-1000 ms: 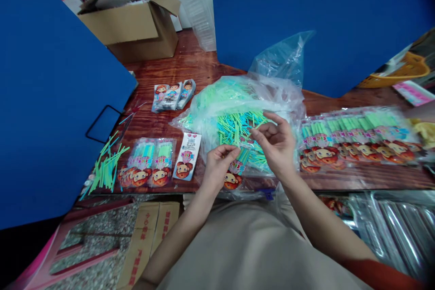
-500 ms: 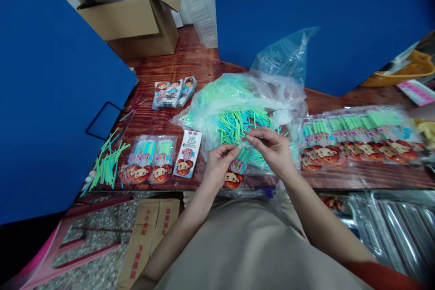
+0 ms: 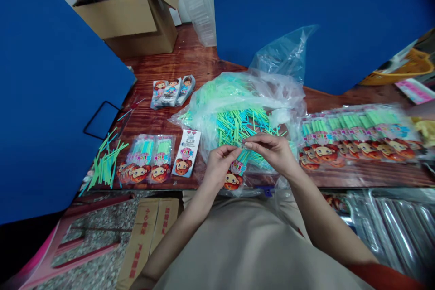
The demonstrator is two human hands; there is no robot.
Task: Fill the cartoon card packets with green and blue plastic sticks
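Centrally, at the near edge of a wooden bench [image 3: 200, 68], a clear packet [image 3: 234, 179] of green and blue sticks lies before an open plastic bag [image 3: 268, 90] of loose sticks. The left hand [image 3: 218, 164] pinches the packet's far end between thumb and fingers. The right hand [image 3: 277, 154] is nearly closed beside it; its grip is unclear. More filled packets [image 3: 360, 142] overlap at right.
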